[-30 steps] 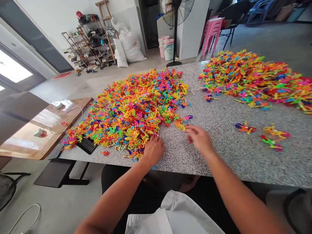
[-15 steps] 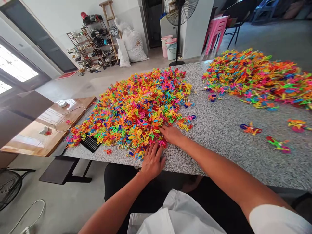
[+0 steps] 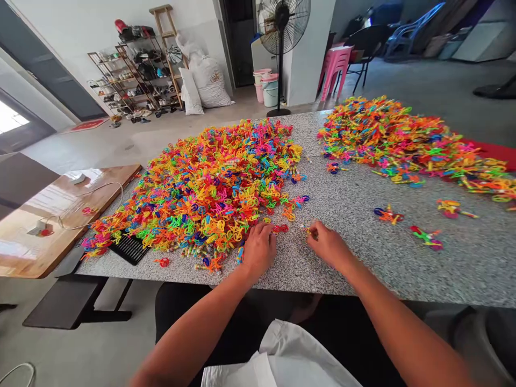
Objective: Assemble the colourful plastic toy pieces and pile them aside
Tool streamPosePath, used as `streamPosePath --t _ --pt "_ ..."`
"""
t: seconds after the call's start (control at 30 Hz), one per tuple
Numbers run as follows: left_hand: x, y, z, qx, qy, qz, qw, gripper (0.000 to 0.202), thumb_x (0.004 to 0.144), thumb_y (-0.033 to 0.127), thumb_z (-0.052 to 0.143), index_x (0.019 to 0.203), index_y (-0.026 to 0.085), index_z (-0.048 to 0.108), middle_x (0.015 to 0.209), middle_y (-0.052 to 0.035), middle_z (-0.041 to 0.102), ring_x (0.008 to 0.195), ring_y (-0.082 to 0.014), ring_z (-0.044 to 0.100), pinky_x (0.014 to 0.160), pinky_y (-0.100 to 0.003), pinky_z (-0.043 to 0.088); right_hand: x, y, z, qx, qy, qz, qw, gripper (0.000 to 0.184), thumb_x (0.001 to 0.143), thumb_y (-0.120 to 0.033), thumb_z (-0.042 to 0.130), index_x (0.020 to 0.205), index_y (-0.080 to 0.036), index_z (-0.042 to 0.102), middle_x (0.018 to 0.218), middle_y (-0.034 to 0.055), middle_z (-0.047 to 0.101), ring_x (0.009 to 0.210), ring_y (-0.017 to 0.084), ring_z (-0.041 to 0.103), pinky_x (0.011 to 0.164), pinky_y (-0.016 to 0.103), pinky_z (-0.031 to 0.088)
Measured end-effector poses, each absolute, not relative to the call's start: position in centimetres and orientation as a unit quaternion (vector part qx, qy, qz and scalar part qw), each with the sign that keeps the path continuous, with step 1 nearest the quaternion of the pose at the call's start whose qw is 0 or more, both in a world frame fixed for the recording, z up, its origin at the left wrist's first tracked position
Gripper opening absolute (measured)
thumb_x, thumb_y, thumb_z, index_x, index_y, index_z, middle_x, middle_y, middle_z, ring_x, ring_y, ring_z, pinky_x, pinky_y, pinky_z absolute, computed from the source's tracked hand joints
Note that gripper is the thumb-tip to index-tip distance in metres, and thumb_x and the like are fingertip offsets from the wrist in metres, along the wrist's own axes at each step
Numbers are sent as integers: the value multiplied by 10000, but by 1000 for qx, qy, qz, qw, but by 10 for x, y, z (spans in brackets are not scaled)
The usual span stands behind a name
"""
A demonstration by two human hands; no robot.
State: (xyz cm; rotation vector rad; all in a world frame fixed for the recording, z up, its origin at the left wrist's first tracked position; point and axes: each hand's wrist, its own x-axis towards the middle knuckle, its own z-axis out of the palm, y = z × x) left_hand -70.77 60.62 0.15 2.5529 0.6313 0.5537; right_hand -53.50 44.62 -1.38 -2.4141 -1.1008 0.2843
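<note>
My left hand (image 3: 259, 248) rests at the near right edge of a big heap of small colourful plastic pieces (image 3: 217, 183). Its fingers are loosely bent over the pieces, and the palm side is hidden. Beside its fingertips lies a red plastic piece (image 3: 280, 229). To the right, over bare speckled tabletop, my right hand (image 3: 328, 245) is closed in a pinch. From its fingertips sticks out a small yellow-and-white plastic piece (image 3: 307, 230), mostly covered by the fingers.
A second heap of the pieces (image 3: 395, 140) spreads across the far right of the granite table (image 3: 346, 199). Several loose ones, such as an orange-and-blue piece (image 3: 389, 215), lie nearer. A black slotted tray (image 3: 131, 249) sits under the heap's left edge, near a wooden board (image 3: 68, 209).
My right hand has left the heap and moved right over the tabletop with a small piece in its pinch. My left hand has shifted slightly forward along the heap's edge. The view has turned right.
</note>
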Motion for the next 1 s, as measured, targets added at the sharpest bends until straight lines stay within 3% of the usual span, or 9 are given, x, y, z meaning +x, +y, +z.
streamPosePath --t 0.13,0.3,0.4,0.47,0.57,0.67,0.77,0.87,1.0 --pt "-662 604 12 937 239 149 207 319 1009 267 488 1279 186 636 1225 -154 667 1206 -300 596 1104 -459 432 -556 415 -26 -864 -347 106 350 114 899 -298 558 997 -242 569 914 58 735 790 245 696 728 347 473" --pt "-611 620 8 948 260 58 172 521 896 426 692 1342 176 594 1292 -203 615 1249 -360 558 1034 -457 460 -567 406 -24 -815 -320 152 459 113 891 -335 571 966 -251 585 907 32 730 849 237 697 812 382 504" --pt "-602 629 8 954 245 54 166 334 946 350 601 1213 157 656 1216 -195 653 1185 -330 601 1007 -423 465 -562 403 -21 -782 -275 174 531 148 871 -374 635 941 -248 601 894 22 726 833 222 691 811 382 521" --pt "-604 631 11 948 244 76 188 225 959 280 550 1094 162 686 1133 -171 685 1123 -296 629 985 -390 466 -561 404 -19 -758 -222 202 579 184 852 -395 675 923 -247 595 842 16 716 724 201 668 696 351 529" --pt "-616 625 16 906 256 110 318 156 951 262 541 947 187 677 921 -84 702 919 -217 658 854 -310 485 -566 412 -11 -700 -162 263 644 246 830 -433 711 930 -243 590 785 8 701 576 164 610 524 296 491" --pt "-637 611 22 794 248 84 549 228 942 378 550 852 185 631 730 -18 645 668 -146 597 646 -245 449 -578 424 -1 -647 -155 292 687 302 829 -481 720 961 -232 611 781 7 695 555 148 596 486 279 487" --pt "-660 599 28 651 242 73 715 275 845 444 660 823 184 575 779 -21 651 693 -133 617 614 -229 468 -588 432 9 -614 -160 296 714 330 820 -506 744 962 -232 628 771 1 683 555 141 588 485 274 487" --pt "-678 595 35 563 247 96 783 289 751 386 740 838 186 550 876 -23 654 778 -138 646 684 -264 549 -594 430 15 -599 -165 299 724 303 831 -492 752 954 -234 650 707 -21 640 526 129 555 491 273 484" --pt "-692 595 43 539 240 99 801 332 739 368 768 918 187 555 913 -15 657 728 -120 624 643 -268 566 -596 425 18 -602 -178 291 722 283 858 -480 740 973 -231 672 717 -14 642 533 122 552 506 269 489"
